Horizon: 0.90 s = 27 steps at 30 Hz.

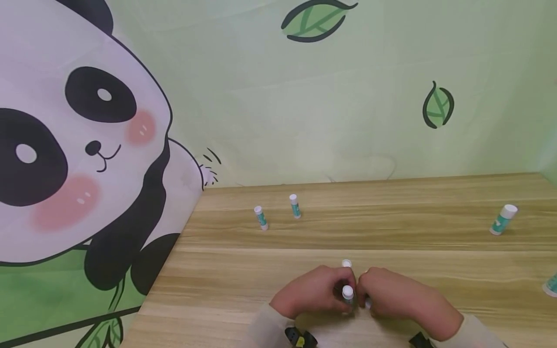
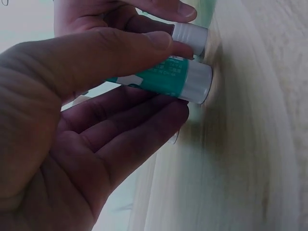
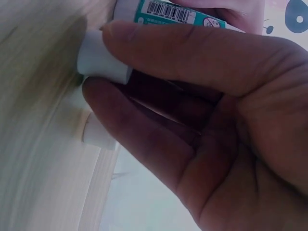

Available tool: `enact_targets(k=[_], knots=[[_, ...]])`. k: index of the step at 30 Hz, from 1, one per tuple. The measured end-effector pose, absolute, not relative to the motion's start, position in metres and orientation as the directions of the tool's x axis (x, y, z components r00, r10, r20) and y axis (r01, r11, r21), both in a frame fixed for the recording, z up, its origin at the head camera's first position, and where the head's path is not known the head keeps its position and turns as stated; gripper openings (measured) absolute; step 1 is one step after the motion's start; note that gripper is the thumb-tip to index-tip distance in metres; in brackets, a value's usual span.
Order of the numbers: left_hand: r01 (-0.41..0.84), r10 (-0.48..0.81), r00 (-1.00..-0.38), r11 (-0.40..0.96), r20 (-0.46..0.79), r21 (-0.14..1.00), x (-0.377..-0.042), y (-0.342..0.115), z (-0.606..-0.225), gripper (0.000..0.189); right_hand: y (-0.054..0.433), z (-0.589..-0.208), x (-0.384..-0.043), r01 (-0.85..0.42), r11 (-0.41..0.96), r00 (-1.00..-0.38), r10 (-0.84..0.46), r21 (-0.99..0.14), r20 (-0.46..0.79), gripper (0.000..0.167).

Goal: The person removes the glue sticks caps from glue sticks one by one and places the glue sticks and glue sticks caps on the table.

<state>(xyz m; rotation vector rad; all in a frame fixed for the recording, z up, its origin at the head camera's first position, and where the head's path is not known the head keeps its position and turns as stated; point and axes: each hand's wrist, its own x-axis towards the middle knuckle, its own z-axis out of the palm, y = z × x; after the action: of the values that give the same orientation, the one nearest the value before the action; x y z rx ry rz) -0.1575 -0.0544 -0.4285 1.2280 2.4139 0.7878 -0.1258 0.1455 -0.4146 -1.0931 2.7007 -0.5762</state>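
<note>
Low in the middle of the head frame, the left hand (image 1: 319, 290) has its grip clamped on a glue stick (image 1: 347, 293), thumb on one side and fingers on the other. Its white top points up, perhaps because a side pinch keeps both ends free. Just beside it, the right hand (image 1: 393, 294) has thumb and finger clamped on a short white piece (image 3: 103, 57), probably a cap, low over the desk (image 1: 413, 212); such a small thing probably leaves room only for a fingertip hold.

Another white top (image 1: 346, 263) shows behind the hands, too hidden to identify. Two more sticks (image 1: 261, 218) (image 1: 295, 207) stand left of the frame's centre, a third (image 1: 503, 220) at the right, and a fourth (image 1: 551, 286) is cut off by the right edge. Being upright and well apart, they should be easy to pick up singly.

As for writing, the held stick's teal label shows a barcode (image 3: 168, 11) and a red barred circle (image 3: 210, 22); its small lettering is too blurred to read, and no brand can be made out.
</note>
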Motion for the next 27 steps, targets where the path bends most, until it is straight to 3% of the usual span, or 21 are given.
enact_targets(k=[11, 27], knots=[[0.634, 0.809, -0.587, 0.482, -0.029, 0.604, -0.157, -0.057, -0.425, 0.035, 0.148, -0.405, -0.123, -0.588, 0.647, -0.726, -0.687, -0.485, -0.035, 0.029], [0.569, 0.816, -0.578, 0.416, -0.015, 0.71, -0.158, -0.063, -0.412, 0.03, 0.155, -0.39, -0.125, -0.624, 0.67, -0.719, -0.694, -0.403, -0.042, 0.023]])
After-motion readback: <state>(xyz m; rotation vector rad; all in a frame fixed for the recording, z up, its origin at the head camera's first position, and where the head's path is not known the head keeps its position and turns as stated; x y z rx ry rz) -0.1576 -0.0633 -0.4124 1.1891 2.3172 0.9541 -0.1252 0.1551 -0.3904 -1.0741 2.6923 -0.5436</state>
